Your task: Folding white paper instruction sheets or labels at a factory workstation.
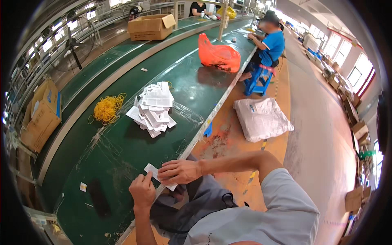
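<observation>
At the near edge of the green work surface, a narrow white folded paper leaflet (pixel 151 170) lies slantwise between my hands. My left hand (pixel 142 190) is closed, with thumb and curled forefinger pinching the leaflet's left side. Across its middle goes my right hand (pixel 179 171), fingers together and bent over the paper, pressing and gripping it. The leaflet's lower end shows below the right palm; its middle is hidden. Farther up the surface sits a loose pile of printed white leaflets (pixel 154 107). Left of that pile is a tangled heap of yellow rubber bands (pixel 108 109).
An orange-red plastic bag (pixel 219 55) stands farther along the surface. A co-worker in blue (pixel 272 43) sits beyond it. An open carton (pixel 150 27) and another carton (pixel 43 116) are at the left. A wrapped pale bundle (pixel 261 118) lies on the floor at right.
</observation>
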Motion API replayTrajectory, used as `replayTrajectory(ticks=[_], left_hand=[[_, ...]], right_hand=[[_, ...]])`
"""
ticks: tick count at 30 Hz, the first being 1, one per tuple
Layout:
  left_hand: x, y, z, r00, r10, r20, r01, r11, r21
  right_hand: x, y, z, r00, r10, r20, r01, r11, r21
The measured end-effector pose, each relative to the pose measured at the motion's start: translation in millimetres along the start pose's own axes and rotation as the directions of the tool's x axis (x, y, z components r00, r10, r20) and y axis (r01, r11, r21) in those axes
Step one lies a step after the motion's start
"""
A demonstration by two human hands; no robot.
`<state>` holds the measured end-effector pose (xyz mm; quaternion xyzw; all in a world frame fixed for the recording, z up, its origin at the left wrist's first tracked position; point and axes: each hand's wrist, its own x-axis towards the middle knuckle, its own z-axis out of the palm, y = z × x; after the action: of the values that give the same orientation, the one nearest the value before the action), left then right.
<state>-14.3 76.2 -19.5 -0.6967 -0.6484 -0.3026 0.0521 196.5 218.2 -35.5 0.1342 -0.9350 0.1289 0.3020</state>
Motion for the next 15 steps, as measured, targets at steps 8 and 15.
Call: replayTrajectory(ticks=[8,15], left_hand=[[26.5,-11.8,5.8,1.0,0.016,-0.014,-0.015,0.998,0.067],[25.2,-9.9,5.7,1.0,-0.002,-0.025,0.005,0.992,0.124]], right_hand=[[-6.7,1.0,6.5,0.999,0.014,0.05,-0.017,0.998,0.058],[1.0,2.3,3.9,1.0,0.024,0.011,-0.025,0.999,0.048]])
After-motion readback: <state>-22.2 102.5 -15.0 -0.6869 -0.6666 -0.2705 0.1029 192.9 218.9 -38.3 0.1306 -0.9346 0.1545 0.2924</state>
